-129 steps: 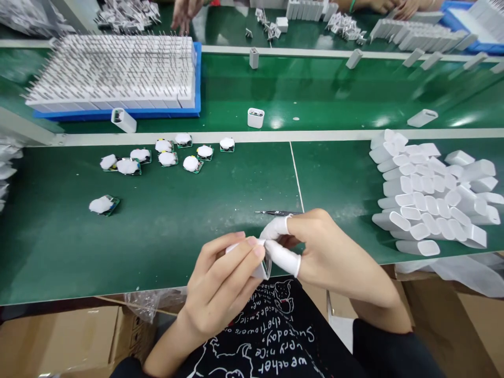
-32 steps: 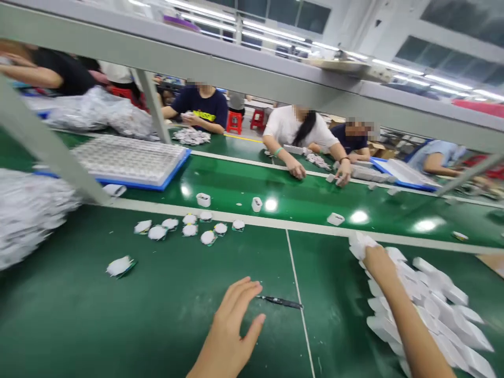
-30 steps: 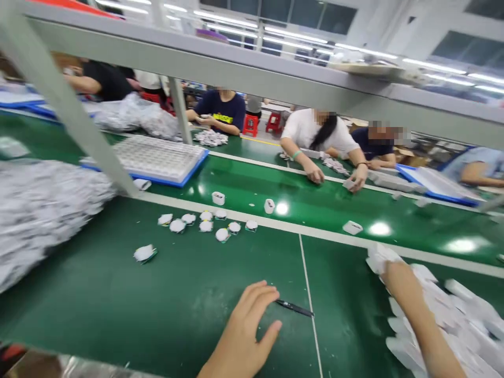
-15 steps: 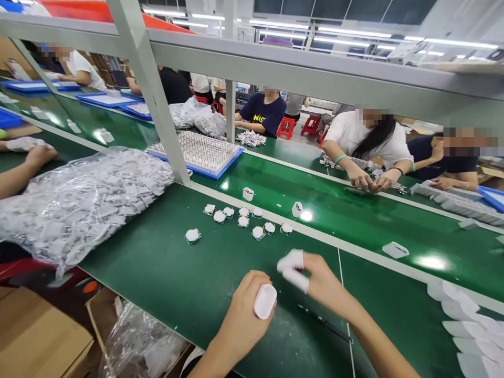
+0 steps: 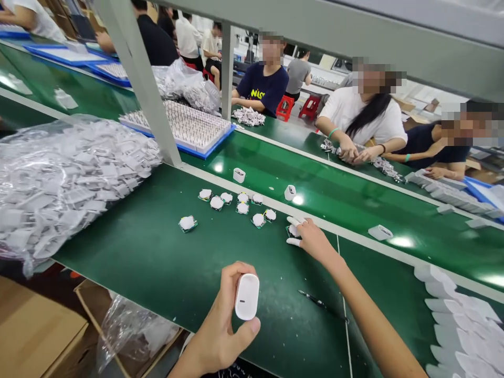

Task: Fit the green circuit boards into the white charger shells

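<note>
My left hand (image 5: pixel 222 325) is closed round a white charger shell (image 5: pixel 247 296), holding it upright near the bench's front edge. My right hand (image 5: pixel 307 239), with white finger cots on thumb and forefinger, reaches forward and pinches a small white-topped circuit board (image 5: pixel 293 230) at the right end of a cluster of several such boards (image 5: pixel 236 202). One more board (image 5: pixel 187 223) lies apart to the left. Black tweezers (image 5: pixel 321 304) lie on the green mat beside my right forearm.
A heap of white shells (image 5: pixel 459 325) sits at the right. A clear bag of white parts (image 5: pixel 66 178) fills the left. Loose shells (image 5: pixel 290 192) ride the green conveyor (image 5: pixel 354 199) beyond a white rail. A grey post (image 5: pixel 137 84) rises left. Other people work opposite.
My right hand has left the shell heap, passed a shell to my left hand, and now stretches out to the boards. My head turned left.
</note>
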Demonstrator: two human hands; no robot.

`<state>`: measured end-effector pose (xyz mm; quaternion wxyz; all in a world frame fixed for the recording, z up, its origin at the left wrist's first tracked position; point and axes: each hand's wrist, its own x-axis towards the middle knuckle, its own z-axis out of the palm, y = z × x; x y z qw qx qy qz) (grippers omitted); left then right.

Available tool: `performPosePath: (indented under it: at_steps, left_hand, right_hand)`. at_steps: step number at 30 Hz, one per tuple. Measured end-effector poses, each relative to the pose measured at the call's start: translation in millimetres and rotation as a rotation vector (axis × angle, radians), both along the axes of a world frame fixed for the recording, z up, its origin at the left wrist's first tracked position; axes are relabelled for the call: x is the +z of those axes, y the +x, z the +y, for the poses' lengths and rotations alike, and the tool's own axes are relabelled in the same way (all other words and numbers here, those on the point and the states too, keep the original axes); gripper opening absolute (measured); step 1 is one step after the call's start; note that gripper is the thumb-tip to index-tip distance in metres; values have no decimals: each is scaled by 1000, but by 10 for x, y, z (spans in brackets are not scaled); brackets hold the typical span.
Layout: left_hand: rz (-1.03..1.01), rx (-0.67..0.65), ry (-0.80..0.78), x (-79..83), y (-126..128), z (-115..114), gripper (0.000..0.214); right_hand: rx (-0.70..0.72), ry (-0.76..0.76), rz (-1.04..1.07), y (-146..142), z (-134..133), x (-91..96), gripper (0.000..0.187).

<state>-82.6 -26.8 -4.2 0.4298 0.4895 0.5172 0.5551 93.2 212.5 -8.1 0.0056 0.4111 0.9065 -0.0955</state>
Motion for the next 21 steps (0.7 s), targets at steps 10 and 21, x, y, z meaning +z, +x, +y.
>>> performPosePath:
  at_steps: [10,21]
  left_hand:
    - [13,-160,74,127,162,-59,47]
    - [11,-275,68,190,446,9,53]
  right_hand:
    - [-12,-272,425,334,-169,-69,27]
    - [92,-127,1243,513,-1941,583,37]
